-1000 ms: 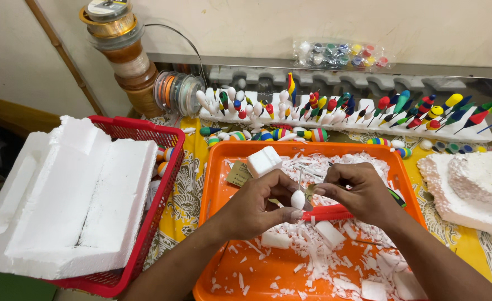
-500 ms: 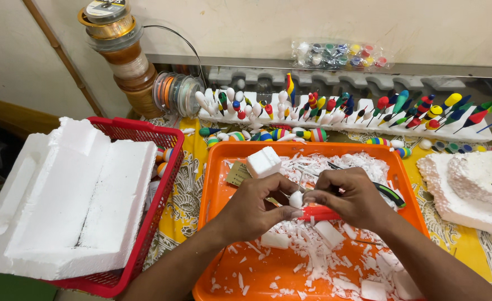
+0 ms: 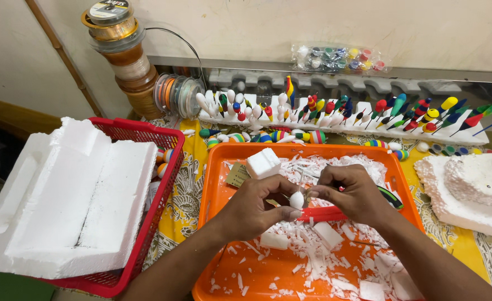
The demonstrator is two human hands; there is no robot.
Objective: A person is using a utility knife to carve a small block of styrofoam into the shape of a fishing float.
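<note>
Together, both hands pinch a small white egg-shaped foam piece point(image 3: 296, 199) over the orange plastic tray point(image 3: 212, 189).
Left hand point(image 3: 257, 207) and right hand point(image 3: 353, 195) fingers clamp it; a patterned yellow cloth point(image 3: 183, 189) covers the bench below a cream wall point(image 3: 246, 39).

The red tool point(image 3: 326, 213) is mostly hidden under the right hand point(image 3: 353, 194); the orange tray point(image 3: 212, 195) is cut off at the bottom edge.

Single head view looks steeply down, close, perhaps tilted, at orange tray point(image 3: 212, 184).

Clear bead packet point(image 3: 339, 57) on ledge point(image 3: 452, 73)
</note>
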